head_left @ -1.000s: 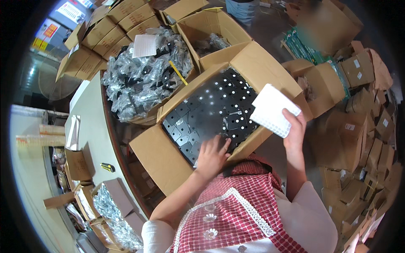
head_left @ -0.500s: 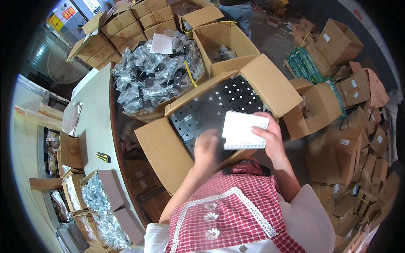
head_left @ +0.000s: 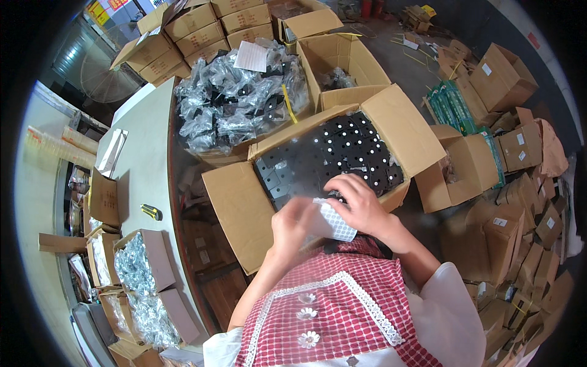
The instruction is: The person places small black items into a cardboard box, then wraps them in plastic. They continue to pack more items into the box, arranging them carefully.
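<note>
The open carton [head_left: 330,165] of black perforated plates is the landmark. Its top is uncovered, so there is room to reach in from above; its four flaps stand out around it and bound the sides. Behind it, touching, a heap of plastic-wrapped parts [head_left: 238,104] blocks the way. To its left the desk [head_left: 147,159] offers a bare strip. To its right, small cartons [head_left: 465,171] crowd the floor. Both hands [head_left: 361,205] with a white sheet [head_left: 330,220] occupy its near edge.

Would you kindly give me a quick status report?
Left hand and right hand both grip white dotted sheet. Above open carton of black parts. Nothing in the way.
</note>
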The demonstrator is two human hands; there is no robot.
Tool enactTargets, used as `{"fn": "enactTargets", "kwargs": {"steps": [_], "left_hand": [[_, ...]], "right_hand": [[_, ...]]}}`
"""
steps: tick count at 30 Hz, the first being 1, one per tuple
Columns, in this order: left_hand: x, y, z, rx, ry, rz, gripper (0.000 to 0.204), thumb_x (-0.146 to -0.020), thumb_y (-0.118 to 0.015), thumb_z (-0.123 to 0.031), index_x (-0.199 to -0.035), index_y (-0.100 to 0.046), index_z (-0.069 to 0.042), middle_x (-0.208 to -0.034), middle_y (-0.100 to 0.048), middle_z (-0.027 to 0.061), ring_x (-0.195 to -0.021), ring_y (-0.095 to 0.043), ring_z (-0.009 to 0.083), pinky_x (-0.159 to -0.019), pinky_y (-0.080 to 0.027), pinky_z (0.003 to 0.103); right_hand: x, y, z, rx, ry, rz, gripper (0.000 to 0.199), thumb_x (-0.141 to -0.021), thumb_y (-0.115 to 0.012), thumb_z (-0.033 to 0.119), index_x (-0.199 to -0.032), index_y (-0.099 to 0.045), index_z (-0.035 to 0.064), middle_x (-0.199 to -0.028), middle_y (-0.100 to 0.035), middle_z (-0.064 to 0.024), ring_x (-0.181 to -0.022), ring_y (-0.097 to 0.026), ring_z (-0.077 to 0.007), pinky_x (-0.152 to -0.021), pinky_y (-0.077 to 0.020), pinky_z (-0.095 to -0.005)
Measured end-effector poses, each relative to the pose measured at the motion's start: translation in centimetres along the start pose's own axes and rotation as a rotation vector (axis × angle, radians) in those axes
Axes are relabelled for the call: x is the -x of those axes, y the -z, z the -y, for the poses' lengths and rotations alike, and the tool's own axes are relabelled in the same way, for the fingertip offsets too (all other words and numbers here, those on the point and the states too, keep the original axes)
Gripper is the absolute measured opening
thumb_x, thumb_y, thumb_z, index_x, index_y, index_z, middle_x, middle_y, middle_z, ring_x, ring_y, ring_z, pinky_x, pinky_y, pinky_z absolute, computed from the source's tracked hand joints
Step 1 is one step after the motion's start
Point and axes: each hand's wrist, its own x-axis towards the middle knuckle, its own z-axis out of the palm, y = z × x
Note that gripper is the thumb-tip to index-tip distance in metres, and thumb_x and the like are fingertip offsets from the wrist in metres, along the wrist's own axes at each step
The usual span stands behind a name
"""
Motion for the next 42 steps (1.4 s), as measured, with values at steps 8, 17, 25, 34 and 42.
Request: {"fn": "enactTargets", "kwargs": {"steps": [8,17,25,34,42], "left_hand": [[0.9,-0.4,-0.4,0.056,0.053,-0.026,0.021,-0.095,-0.070,-0.018,-0.102,-0.071,0.002,-0.085,-0.073,0.0071,-0.077,-0.067,0.0101,-0.070,-0.053,0.026],[1.5,1.9,4.7,0.407,0.199,-0.214,0.012,-0.095,-0.067,-0.006,-0.104,-0.068,0.001,-0.095,-0.072,0.0046,-0.084,-0.064,0.0104,-0.076,-0.051,0.024],[4.5,4.6,8.1,0.562,0.213,-0.268,0.009,-0.094,-0.069,-0.003,-0.103,-0.066,-0.001,-0.091,-0.070,0.0019,-0.082,-0.062,0.0072,-0.075,-0.048,0.021],[5.5,4.5,7.1,0.642,0.195,-0.305,0.010,-0.096,-0.068,-0.004,-0.106,-0.066,-0.002,-0.093,-0.070,0.0033,-0.083,-0.063,0.0076,-0.074,-0.049,0.022],[5.6,4.2,6.5,0.664,0.086,-0.313,0.013,-0.097,-0.067,-0.002,-0.109,-0.065,-0.001,-0.096,-0.069,0.0032,-0.084,-0.063,0.0082,-0.074,-0.050,0.022]], "right_hand": [[-0.9,-1.1,1.1,0.062,0.190,0.026,0.011,-0.085,-0.070,0.008,-0.093,-0.064,0.0026,-0.097,-0.064,-0.0108,-0.094,-0.061,-0.0311,-0.086,-0.0492,-0.0419],[-1.1,0.0,-8.1,0.067,-0.085,-0.053,0.010,-0.083,-0.070,0.012,-0.089,-0.063,0.0069,-0.108,-0.062,-0.0097,-0.111,-0.055,-0.0320,-0.099,-0.0445,-0.0434],[0.9,-5.0,-12.8,0.039,-0.029,0.244,0.012,-0.086,-0.069,0.014,-0.085,-0.059,0.0064,-0.134,-0.055,-0.0131,-0.141,-0.035,-0.0396,-0.115,-0.0325,-0.0500],[-0.2,-5.1,-11.5,0.125,-0.085,0.293,0.011,-0.079,-0.067,0.009,-0.079,-0.057,0.0046,-0.131,-0.056,-0.0124,-0.140,-0.038,-0.0383,-0.114,-0.0348,-0.0504],[-1.9,-3.3,-7.8,0.453,-0.239,0.187,0.021,-0.078,-0.079,0.012,-0.094,-0.069,0.0040,-0.117,-0.061,-0.0113,-0.125,-0.051,-0.0297,-0.109,-0.0402,-0.0433]]}}
